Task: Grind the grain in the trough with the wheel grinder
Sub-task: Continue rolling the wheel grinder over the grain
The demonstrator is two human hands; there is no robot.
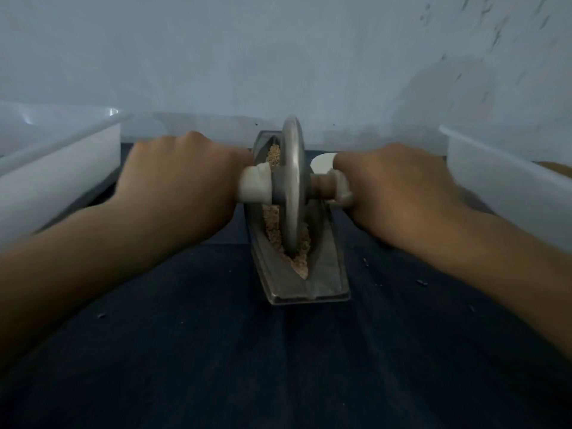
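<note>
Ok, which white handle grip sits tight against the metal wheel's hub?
The left white grip, in the left hand: it butts against the grey metal wheel hub. The right white grip, in the right hand, leaves bare axle showing.

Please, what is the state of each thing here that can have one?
left hand: grips the left handle.
right hand: grips the right handle.
wheel grinder: upright, edge down in the trough.
trough: flat on dark cloth, holding grain.
grain: loose in trough, beside wheel.
</note>
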